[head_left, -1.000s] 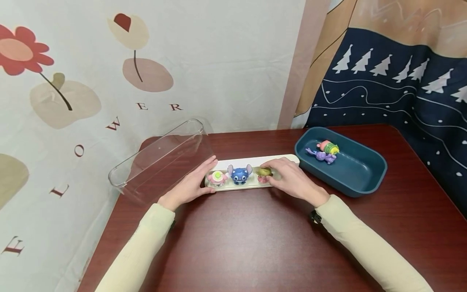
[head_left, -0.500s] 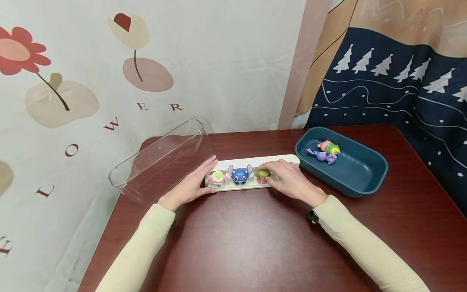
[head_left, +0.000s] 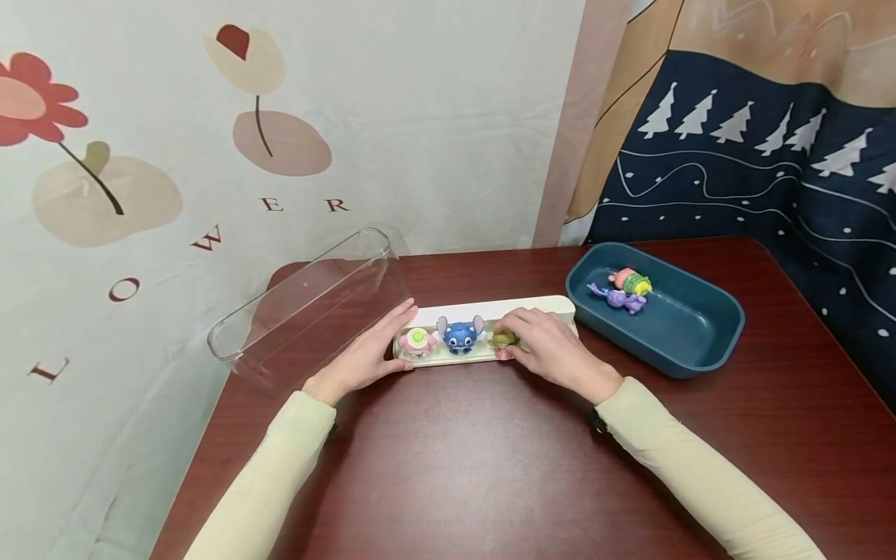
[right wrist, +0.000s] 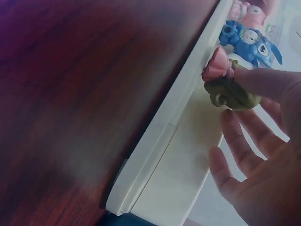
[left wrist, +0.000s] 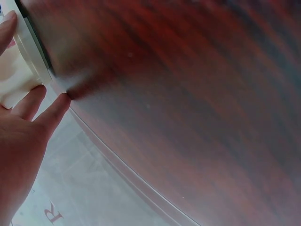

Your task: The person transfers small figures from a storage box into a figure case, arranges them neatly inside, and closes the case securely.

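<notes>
A long white tray lies across the table with three toy figurines in a row. At its left end is a pink figurine with a white and green top; a blue big-eared Stitch figurine stands in the middle. My left hand spans the tray's left end, fingers extended at the back and thumb at the front edge. With thumb and fingertips my right hand pinches an olive-green and pink figurine, right of the blue one. In the right wrist view its other fingers spread over the bare tray floor.
A dark teal bin at the right holds a purple figurine and a pink, green and yellow one. On the left a clear plastic cover lies at an angle by the wall. Printed cloth hangs behind the table.
My right hand has shifted slightly left with the olive-green and pink figurine, closer to the blue Stitch figurine. The left hand stays in place.
</notes>
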Tool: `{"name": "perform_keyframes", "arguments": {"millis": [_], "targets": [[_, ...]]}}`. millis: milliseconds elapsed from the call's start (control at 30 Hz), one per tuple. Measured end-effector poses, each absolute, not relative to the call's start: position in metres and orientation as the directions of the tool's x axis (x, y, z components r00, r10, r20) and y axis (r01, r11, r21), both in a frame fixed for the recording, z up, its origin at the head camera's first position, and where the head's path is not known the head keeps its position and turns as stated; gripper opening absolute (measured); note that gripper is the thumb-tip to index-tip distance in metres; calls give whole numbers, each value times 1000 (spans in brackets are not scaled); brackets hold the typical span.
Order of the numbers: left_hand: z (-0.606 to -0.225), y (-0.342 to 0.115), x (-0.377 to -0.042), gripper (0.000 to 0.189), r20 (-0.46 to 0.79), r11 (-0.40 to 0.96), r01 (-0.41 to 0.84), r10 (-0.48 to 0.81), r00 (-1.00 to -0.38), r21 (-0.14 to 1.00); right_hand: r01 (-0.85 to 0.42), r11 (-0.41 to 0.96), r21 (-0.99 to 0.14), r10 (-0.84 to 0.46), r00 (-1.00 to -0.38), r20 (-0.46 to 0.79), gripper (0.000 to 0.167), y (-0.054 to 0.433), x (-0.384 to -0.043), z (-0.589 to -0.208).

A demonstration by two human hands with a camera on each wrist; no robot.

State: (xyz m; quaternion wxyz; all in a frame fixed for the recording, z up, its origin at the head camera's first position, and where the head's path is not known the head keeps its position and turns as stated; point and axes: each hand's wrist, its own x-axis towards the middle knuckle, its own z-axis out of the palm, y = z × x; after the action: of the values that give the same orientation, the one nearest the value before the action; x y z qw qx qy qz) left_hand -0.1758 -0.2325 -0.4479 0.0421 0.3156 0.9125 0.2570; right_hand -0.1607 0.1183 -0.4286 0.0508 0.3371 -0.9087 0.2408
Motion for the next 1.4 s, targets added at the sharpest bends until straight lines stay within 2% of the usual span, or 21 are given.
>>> {"name": "perform_keyframes", "arguments": {"millis": [200, 600, 800, 1100, 1400], "targets": [[-449, -234, -176, 95, 90, 663, 562, 604, -792, 494, -702, 626, -338, -618, -712, 333, 33, 116, -161, -434], [-448, -232, -176, 95, 95, 663, 564, 603, -792, 492, -711, 618, -335, -625, -703, 339, 33, 113, -163, -432], [-448, -233, -176, 96, 93, 663, 567, 606, -790, 489, -711, 626, -321, -631, -704, 327, 33, 113, -165, -433], [-447, -234, -176, 95, 96, 663, 569, 607, -789, 485, -673, 675, -302, -603, -739, 299, 48, 116, -163, -434], [-447, -233, -178, 95, 93, 663, 573, 611, -786, 481, -667, 688, -284, -596, -744, 303, 42, 113, -165, -433]]}}
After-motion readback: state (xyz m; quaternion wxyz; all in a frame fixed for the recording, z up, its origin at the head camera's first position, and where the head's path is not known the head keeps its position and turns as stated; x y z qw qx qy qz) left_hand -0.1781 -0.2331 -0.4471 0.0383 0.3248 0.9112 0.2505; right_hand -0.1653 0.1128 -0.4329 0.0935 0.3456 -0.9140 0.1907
